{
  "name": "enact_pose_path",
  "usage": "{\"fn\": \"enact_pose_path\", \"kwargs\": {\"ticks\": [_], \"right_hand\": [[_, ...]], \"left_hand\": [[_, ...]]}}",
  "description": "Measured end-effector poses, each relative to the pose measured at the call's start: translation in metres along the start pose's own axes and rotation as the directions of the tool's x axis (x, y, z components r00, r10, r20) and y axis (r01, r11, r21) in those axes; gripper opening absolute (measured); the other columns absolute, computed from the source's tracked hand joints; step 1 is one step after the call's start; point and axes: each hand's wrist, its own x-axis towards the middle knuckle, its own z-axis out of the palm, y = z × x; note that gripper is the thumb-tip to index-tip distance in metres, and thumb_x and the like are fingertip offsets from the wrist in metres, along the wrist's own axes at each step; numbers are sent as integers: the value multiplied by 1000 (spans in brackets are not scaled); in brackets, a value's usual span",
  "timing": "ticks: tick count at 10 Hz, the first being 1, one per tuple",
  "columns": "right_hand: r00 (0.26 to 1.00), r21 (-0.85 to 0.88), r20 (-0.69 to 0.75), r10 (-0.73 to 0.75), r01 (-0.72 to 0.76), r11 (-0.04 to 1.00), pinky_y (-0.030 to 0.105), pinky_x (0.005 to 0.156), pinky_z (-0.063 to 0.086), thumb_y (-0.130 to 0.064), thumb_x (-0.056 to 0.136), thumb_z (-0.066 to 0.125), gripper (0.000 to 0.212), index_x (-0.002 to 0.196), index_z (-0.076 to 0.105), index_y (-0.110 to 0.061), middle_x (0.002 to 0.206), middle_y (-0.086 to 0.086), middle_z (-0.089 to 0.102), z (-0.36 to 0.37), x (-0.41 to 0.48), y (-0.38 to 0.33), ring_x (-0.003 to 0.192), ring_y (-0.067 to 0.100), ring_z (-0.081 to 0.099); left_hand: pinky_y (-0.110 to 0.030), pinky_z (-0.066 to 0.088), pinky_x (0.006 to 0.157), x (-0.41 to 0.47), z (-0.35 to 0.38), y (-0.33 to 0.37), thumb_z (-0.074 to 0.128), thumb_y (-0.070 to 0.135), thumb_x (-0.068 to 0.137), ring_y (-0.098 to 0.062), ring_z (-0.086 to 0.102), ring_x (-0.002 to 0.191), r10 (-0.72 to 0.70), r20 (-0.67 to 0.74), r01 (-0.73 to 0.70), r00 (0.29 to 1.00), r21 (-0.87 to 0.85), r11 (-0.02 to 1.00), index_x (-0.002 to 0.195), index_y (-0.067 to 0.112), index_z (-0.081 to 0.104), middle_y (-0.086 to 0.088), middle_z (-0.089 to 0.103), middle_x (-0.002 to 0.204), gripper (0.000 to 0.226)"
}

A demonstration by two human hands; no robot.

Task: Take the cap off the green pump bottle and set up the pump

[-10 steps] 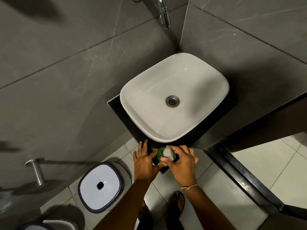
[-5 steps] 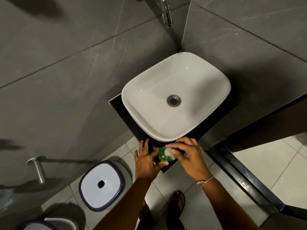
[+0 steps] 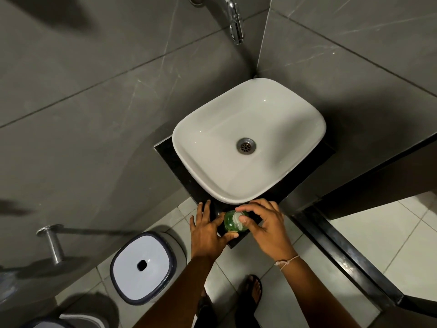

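Note:
The green pump bottle (image 3: 230, 223) stands on the front corner of the black counter (image 3: 165, 150), just below the sink's near rim. I see it from above, with its whitish pump top (image 3: 236, 220) in the middle. My left hand (image 3: 208, 229) wraps the bottle's left side, thumb and fingers against it. My right hand (image 3: 264, 223) reaches over from the right, its fingertips pinched on the white top. The bottle's lower body is hidden by my hands.
A white basin (image 3: 248, 140) with a metal drain fills the counter. A chrome tap (image 3: 235, 22) juts from the grey tiled wall above. A white-lidded bin (image 3: 143, 266) stands on the floor at left, beside a metal wall bar (image 3: 53, 242). My sandalled feet (image 3: 254, 288) show below.
My right hand has turned around the white top, wrist swinging out to the right. The left hand has stayed on the bottle, which has not moved from the counter corner.

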Motion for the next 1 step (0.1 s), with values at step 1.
{"fn": "enact_pose_path", "kwargs": {"ticks": [1], "right_hand": [[999,78,-24,24,-22,997,41,90,47,-38,86,66,18,103,70,-41,105,-20,63,0,0,0,105,8,50]], "left_hand": [[-59,10,116,-2,0,0,54,78,67,-24,-4,147,-4,13,4,1000,-1,1000,133,40,46,-5,12,160,77]]}}
